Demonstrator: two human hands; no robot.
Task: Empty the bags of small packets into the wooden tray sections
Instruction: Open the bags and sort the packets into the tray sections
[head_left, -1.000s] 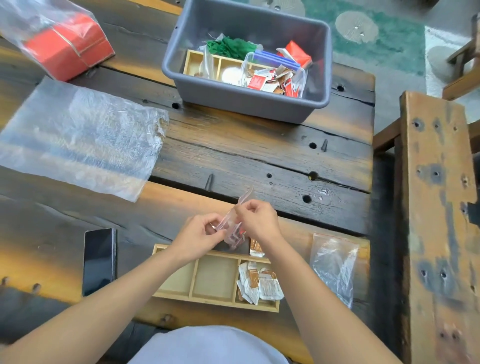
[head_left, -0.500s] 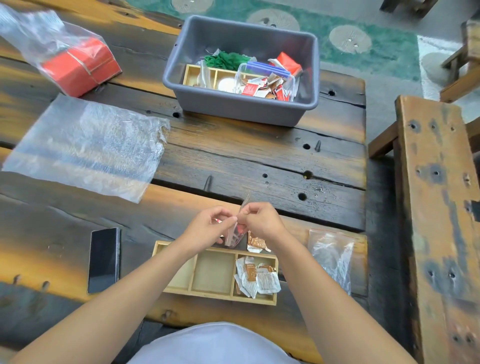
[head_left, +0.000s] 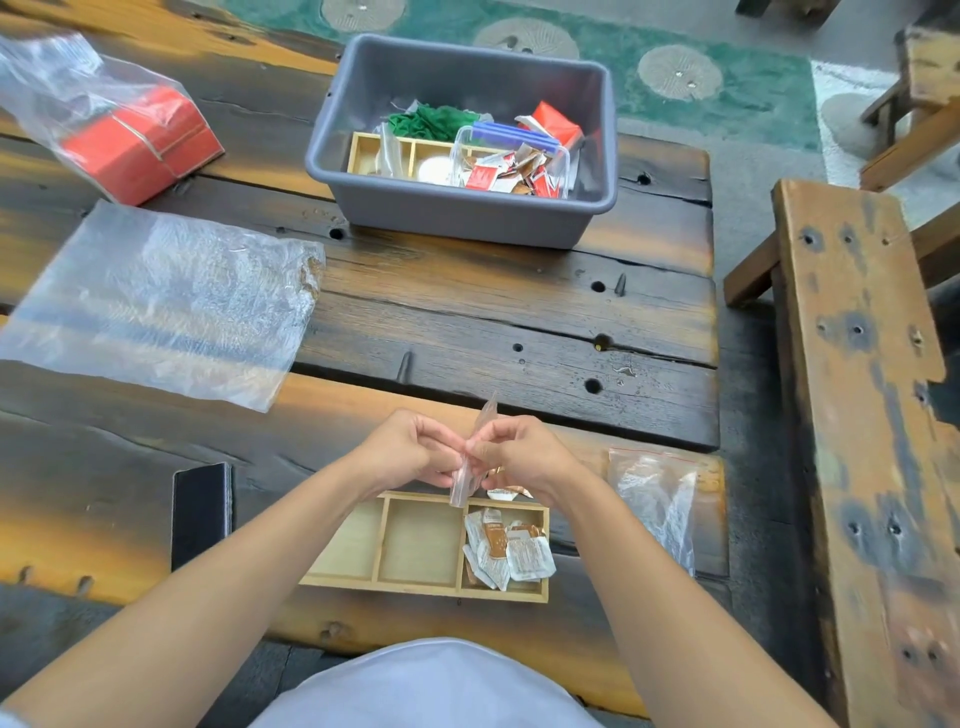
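A small clear zip bag (head_left: 464, 480) hangs upright just above the wooden tray (head_left: 421, 545), and both hands pinch it. My left hand (head_left: 402, 449) grips its left side. My right hand (head_left: 519, 454) grips its right side. The tray lies at the table's near edge; its right section holds several brown-and-white packets (head_left: 506, 551), while the middle and left sections look bare. One packet (head_left: 504, 492) lies on the tray's far rim by my right wrist. An empty clear bag (head_left: 654, 499) rests right of the tray.
A grey tub (head_left: 467, 208) at the back holds another wooden tray, a bag of red-and-white packets (head_left: 511, 166) and green cloth. A large flat plastic bag (head_left: 156, 301) lies left, a bagged red box (head_left: 135, 145) far left, a black phone (head_left: 200, 514) near left, a wooden bench (head_left: 862, 415) right.
The hands have drawn closer together on the small bag, which now looks flattened and hangs lower over the tray. More packets lie in the right section than a second ago.
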